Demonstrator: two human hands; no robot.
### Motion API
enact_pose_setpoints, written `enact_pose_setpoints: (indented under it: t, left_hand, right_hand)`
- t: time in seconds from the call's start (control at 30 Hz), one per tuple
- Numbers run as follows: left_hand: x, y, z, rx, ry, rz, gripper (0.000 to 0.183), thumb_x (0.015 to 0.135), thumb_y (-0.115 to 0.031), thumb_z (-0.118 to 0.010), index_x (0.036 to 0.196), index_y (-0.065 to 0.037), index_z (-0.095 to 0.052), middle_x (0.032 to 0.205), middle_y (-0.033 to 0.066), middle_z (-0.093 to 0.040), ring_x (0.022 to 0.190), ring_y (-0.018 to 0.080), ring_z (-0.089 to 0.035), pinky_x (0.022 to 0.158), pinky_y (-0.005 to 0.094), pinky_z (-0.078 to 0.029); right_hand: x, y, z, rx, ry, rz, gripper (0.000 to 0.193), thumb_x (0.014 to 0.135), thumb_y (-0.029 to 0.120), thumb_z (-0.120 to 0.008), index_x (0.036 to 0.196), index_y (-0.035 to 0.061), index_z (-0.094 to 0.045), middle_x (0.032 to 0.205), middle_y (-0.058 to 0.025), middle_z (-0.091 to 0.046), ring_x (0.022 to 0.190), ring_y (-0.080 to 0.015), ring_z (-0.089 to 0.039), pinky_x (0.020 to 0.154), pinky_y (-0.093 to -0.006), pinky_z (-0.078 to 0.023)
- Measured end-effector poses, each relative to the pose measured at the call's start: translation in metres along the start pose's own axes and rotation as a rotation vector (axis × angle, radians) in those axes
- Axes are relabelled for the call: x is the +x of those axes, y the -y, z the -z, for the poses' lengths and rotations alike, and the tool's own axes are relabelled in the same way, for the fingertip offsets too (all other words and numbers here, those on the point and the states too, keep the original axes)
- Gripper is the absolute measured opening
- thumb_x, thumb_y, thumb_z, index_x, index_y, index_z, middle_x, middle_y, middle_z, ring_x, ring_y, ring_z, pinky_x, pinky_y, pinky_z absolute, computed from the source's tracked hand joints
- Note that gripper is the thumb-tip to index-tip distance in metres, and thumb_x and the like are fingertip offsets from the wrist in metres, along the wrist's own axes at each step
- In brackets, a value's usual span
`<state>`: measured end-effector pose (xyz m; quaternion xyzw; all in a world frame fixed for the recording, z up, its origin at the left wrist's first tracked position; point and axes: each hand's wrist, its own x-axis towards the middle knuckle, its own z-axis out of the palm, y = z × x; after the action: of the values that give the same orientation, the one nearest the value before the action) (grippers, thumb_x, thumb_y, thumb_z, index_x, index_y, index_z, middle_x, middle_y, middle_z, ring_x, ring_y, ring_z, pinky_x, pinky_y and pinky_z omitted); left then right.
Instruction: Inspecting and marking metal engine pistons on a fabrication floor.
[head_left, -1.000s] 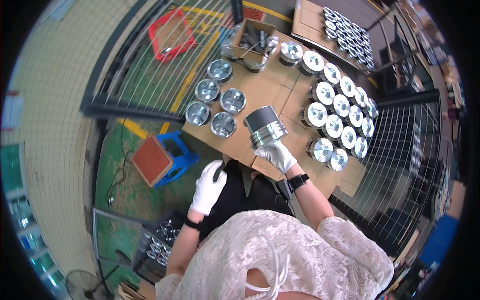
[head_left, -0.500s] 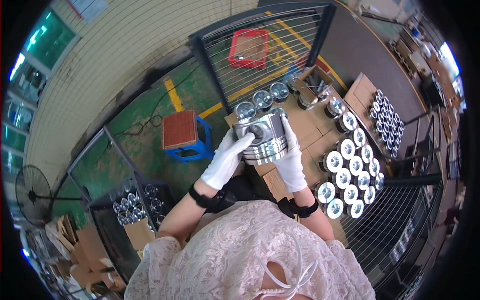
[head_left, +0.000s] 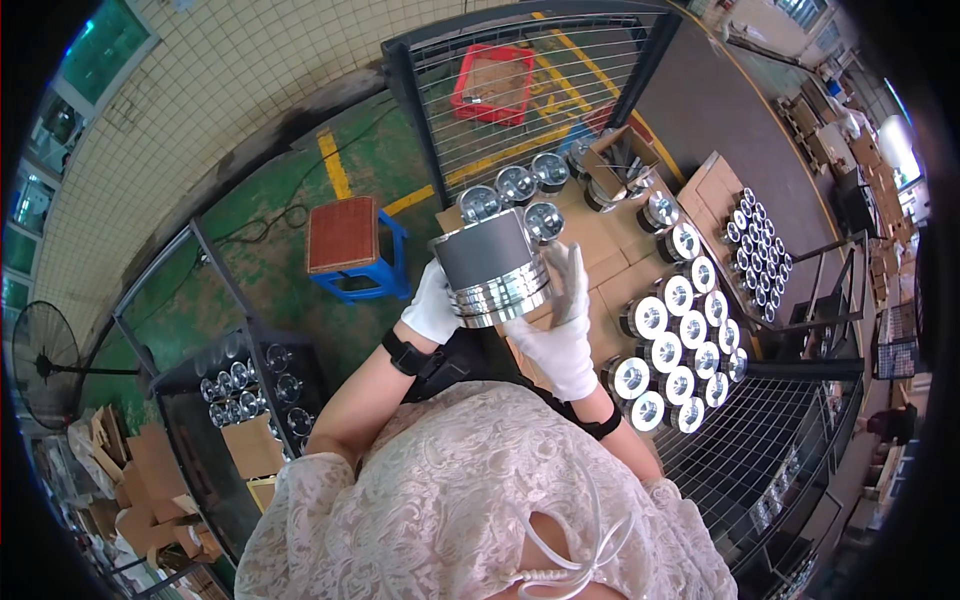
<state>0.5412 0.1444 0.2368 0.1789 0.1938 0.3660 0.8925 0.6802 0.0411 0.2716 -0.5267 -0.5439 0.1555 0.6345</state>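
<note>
A metal piston (head_left: 488, 262) with a dark grey coated side and shiny ring grooves is held up in front of my chest, grooved end toward me. My left hand (head_left: 432, 306), in a white glove, grips it from the left; most of its fingers are hidden behind the piston. My right hand (head_left: 562, 342), gloved too, is beside the lower right rim. Its fingers stretch upward, spread apart, and the thumb lies at the bottom edge. Just beyond the held piston, another piston (head_left: 544, 221) stands on the cardboard.
Rows of pistons (head_left: 693, 328) stand on cardboard (head_left: 618, 262) at right, near an open box (head_left: 622, 165). Wire mesh fencing (head_left: 520, 100) rises behind. A red-topped blue stool (head_left: 345, 240) stands left, above a rack of pistons (head_left: 235, 390). A fan (head_left: 45, 362) is far left.
The piston has turned, so its plain grey side faces me instead of its pin hole. My right hand has slid down its side and loosened, while the left has shifted outward.
</note>
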Motion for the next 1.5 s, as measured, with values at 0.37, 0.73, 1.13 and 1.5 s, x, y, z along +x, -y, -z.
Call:
enact_pose_setpoints:
  t: [0.37,0.73,1.13,1.5]
  left_hand:
    - [-0.029,0.013,-0.073,1.307,0.453,-0.652,0.123,0.064,-0.021,-0.091,0.15,0.0,-0.006,0.144,0.0194,-0.04,0.134,0.0299,-0.043,0.113,0.0421,-0.033]
    - [0.0,0.04,-0.069,1.359,0.463,-0.62,0.111,0.06,-0.022,-0.089,0.145,0.006,-0.024,0.131,0.0247,-0.052,0.115,0.0346,-0.06,0.096,0.0413,-0.05]
    - [0.108,0.065,0.014,1.734,0.503,-0.154,0.086,0.071,-0.026,-0.081,0.14,0.001,-0.037,0.134,0.0279,-0.048,0.124,0.0416,-0.051,0.102,0.0432,-0.046]
    - [0.141,-0.037,0.116,2.006,0.149,-0.078,0.033,0.082,-0.015,-0.067,0.112,-0.003,-0.063,0.12,0.0174,-0.061,0.114,0.0338,-0.058,0.096,0.042,-0.05]
  right_hand:
    - [0.005,-0.05,0.053,1.742,0.122,-0.892,0.052,0.102,0.045,-0.04,0.14,0.01,-0.047,0.128,-0.0107,-0.06,0.114,-0.0249,-0.059,0.099,-0.0424,-0.048]
    - [-0.031,-0.086,0.115,0.064,0.27,-0.623,0.052,0.103,0.036,-0.037,0.145,0.0047,-0.038,0.13,-0.0165,-0.057,0.117,-0.0254,-0.057,0.1,-0.0345,-0.045]
    - [-0.013,-0.16,0.112,0.117,0.23,-1.426,0.022,0.083,0.018,-0.063,0.075,-0.0022,-0.065,0.06,-0.0082,-0.063,0.045,-0.0141,-0.058,0.038,-0.026,-0.043]
    - [0.061,-0.428,0.117,-0.242,-0.461,-1.382,0.028,0.085,0.008,-0.052,0.114,0.0068,-0.055,0.065,-0.0098,-0.062,0.044,-0.0193,-0.057,0.038,-0.0341,-0.043]
